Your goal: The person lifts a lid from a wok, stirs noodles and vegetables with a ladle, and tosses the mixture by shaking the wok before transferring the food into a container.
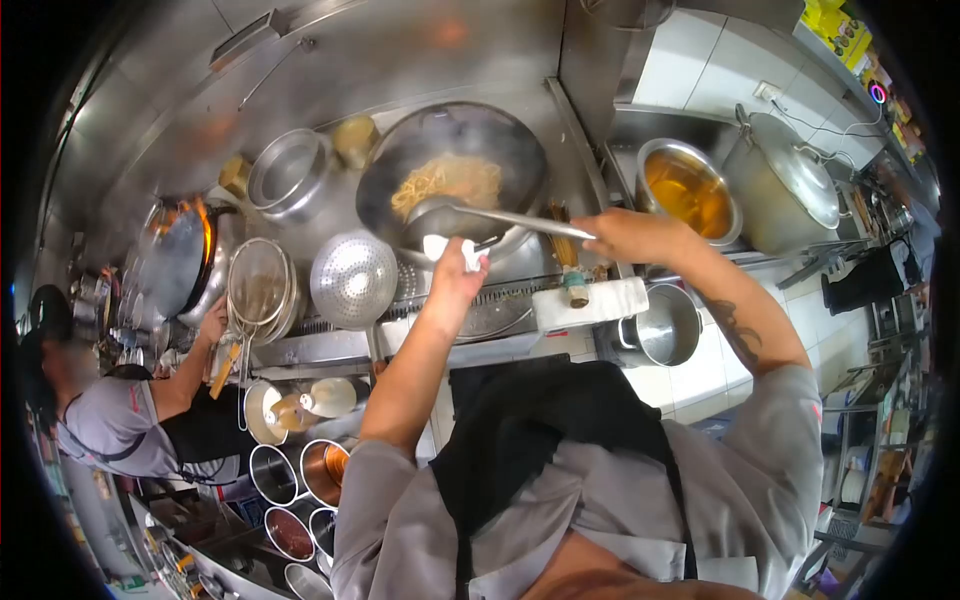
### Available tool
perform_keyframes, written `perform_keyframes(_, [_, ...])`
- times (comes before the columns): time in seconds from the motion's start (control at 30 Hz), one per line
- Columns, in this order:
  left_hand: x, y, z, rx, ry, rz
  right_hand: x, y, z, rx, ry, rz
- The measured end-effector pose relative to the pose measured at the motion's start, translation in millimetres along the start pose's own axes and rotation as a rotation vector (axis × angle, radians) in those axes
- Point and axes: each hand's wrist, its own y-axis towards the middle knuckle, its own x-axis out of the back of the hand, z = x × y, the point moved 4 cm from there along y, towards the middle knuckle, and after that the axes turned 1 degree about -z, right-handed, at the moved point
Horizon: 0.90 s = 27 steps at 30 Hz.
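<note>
Noodles (450, 183) lie in a large dark wok (520, 150) at the top centre, with steam over them. My right hand (635, 237) is closed round the long handle of a metal ladle (520, 219), whose bowl is at the near side of the noodles. At the wok's near edge, my left hand (459, 268) is closed on a white cloth (436, 247). A perforated skimmer (353, 280) rests to the left of my left forearm.
A co-worker (120, 415) at the left handles a flaming wok (185, 260). Strainers (262, 285) stand between us. Right of my wok are a pot of amber liquid (690, 190), a lidded pot (780, 180) and a folded towel (610, 302). Sauce containers (290, 533) stand lower left.
</note>
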Motion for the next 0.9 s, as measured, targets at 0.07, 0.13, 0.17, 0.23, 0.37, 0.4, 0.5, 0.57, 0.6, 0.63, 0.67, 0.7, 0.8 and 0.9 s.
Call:
perform_keyframes(0.07, [-10,-35,1,0.049,0.018,-0.015,4,0,-7,-0.120,0.093,0.087])
perform_keyframes(0.13, [-14,-35,-9,0.023,-0.021,-0.077,5,8,-7,-0.259,0.169,0.155])
perform_keyframes(0.17, [-16,-33,-12,0.014,-0.032,-0.104,1,23,-15,-0.161,0.114,0.074])
perform_keyframes(0.23, [0,-8,-2,-0.014,-0.048,-0.013,-25,56,-45,0.017,-0.002,-0.103])
perform_keyframes(0.37, [68,-11,60,-0.056,0.038,0.037,-40,73,-40,-0.101,-0.162,-0.256])
perform_keyframes(0.4, [83,-12,71,-0.041,0.081,0.064,-35,69,-32,-0.101,-0.216,-0.284])
perform_keyframes(0.5, [54,-29,54,-0.075,0.078,-0.005,-22,59,-17,-0.096,-0.314,-0.288])
perform_keyframes(0.57, [42,9,23,-0.028,-0.061,0.031,-16,53,-16,-0.105,-0.295,-0.237])
perform_keyframes(0.6, [52,41,10,-0.183,0.127,0.152,-11,46,-13,-0.099,-0.279,-0.206])
perform_keyframes(0.63, [49,55,3,-0.223,0.173,0.178,-2,39,-10,-0.095,-0.267,-0.182])
perform_keyframes(0.67, [39,58,-7,-0.264,0.217,0.201,6,32,-7,-0.091,-0.255,-0.159])
perform_keyframes(0.7, [34,62,-9,-0.184,0.118,0.124,12,24,-7,-0.103,-0.240,-0.129])
perform_keyframes(0.8, [23,70,-14,-0.101,0.020,0.059,16,7,-11,-0.122,-0.201,-0.054])
perform_keyframes(0.9, [28,83,-15,-0.109,0.039,0.035,6,13,-19,-0.135,-0.165,-0.041])
